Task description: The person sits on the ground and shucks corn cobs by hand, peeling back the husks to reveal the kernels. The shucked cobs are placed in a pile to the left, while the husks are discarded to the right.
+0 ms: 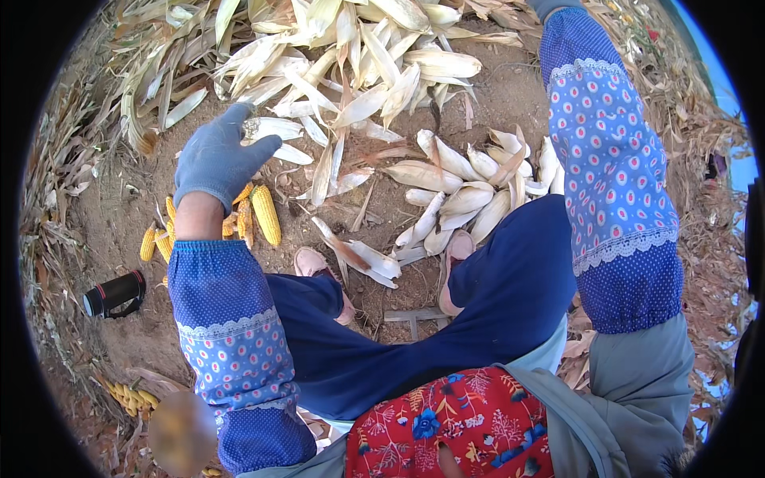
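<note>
My left hand (224, 155), in a grey-blue knit glove, hovers over the ground with thumb and fingers apart. I see nothing held in it. Pale husk strips (272, 128) lie just past its fingers. Below its wrist are several bare yellow corn cobs (266, 215), some partly hidden by the wrist. At the top edge only the back part of my gloved right hand (553, 5) shows; its fingers are cut off by the frame. Between my right arm and the middle lies a heap of corn ears in pale husks (472, 179).
A large pile of dry husks (370, 54) spreads at the far side. On the left a black flask (116, 294) lies on its side. More yellow cobs (130, 399) are at the lower left. Near my shoes (314, 266), a torn husk (367, 260) lies on the soil.
</note>
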Available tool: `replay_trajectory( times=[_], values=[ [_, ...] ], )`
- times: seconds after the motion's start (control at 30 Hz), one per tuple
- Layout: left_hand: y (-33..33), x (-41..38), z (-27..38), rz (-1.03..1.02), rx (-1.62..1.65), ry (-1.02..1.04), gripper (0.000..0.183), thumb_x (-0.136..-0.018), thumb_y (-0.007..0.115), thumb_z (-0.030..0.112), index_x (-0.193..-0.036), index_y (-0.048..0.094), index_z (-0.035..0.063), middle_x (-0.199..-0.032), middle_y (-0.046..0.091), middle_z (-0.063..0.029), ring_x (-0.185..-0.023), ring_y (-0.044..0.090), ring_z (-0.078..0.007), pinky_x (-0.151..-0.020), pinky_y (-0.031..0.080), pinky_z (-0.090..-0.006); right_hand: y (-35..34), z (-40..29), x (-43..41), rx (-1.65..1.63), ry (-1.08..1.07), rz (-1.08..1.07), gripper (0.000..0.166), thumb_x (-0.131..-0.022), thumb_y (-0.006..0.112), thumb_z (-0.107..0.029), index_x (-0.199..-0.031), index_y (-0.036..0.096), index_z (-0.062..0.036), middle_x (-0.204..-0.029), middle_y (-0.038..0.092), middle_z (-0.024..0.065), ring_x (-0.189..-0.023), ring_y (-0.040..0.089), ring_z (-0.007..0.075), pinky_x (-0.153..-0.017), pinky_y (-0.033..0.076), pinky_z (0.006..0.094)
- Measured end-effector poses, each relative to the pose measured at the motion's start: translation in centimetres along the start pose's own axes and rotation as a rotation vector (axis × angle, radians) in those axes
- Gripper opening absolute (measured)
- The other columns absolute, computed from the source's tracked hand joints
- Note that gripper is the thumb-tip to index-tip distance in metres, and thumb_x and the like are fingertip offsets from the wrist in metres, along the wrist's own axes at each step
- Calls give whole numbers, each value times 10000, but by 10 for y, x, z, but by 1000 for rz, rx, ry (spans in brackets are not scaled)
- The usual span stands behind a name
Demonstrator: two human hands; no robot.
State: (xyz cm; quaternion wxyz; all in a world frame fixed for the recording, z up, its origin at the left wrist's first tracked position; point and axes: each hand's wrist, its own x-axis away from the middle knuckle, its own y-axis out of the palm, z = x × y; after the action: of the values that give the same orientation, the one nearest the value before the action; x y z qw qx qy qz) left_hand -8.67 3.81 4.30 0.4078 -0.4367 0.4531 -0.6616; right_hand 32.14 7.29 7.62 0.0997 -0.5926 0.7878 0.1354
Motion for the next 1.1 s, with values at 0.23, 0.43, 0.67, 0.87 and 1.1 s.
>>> replay_trajectory(
  times=[0.23, 0.43, 0.67, 0.87, 1.1],
  values=[
    [3, 2, 10, -12, 29, 68, 561, -723, 655, 444, -1180, 554, 135, -1075, 616, -175, -1018, 576, -344, -869, 446, -415, -10, 121, 71, 365, 712, -120, 408, -842, 624, -308, -1183, 535, -102, -1025, 618, 45, -879, 610, 143, -794, 483, 293],
    [12, -4, 13, -50, -21, 112, 555, -727, 651, 436, -1186, 552, 141, -1057, 619, -178, -1019, 574, -340, -858, 449, -423, -1, 274, 296, 1034, 554, -775, 225, -759, 568, -256, -922, 648, -122, -857, 658, 133, -853, 635, 270, -782, 475, 389],
    [17, -1, 12, -24, -72, 164, 580, -724, 663, 412, -1212, 537, 124, -1060, 626, -162, -899, 617, -299, -811, 471, -388, 50, 255, 369, 1385, 576, -1271, 249, -786, 571, -223, -1008, 621, -123, -1082, 575, 55, -1045, 545, 262, -831, 431, 441],
    [19, -3, 17, -57, -91, 159, 585, -718, 676, 416, -1221, 536, 152, -1059, 630, -148, -883, 624, -279, -798, 475, -374, 59, 265, 378, 1670, 482, -1424, 269, -821, 559, -213, -1074, 634, -160, -1103, 574, 1, -1085, 508, 211, -818, 402, 408],
    [15, 2, 19, -94, -77, 137, 565, -720, 681, 403, -1212, 544, 163, -1059, 627, -149, -938, 613, -296, -824, 466, -378, 59, 245, 376, 1541, 452, -1381, 277, -765, 621, -249, -1030, 613, -166, -1050, 613, 38, -1042, 539, 239, -826, 386, 432]
  ],
)
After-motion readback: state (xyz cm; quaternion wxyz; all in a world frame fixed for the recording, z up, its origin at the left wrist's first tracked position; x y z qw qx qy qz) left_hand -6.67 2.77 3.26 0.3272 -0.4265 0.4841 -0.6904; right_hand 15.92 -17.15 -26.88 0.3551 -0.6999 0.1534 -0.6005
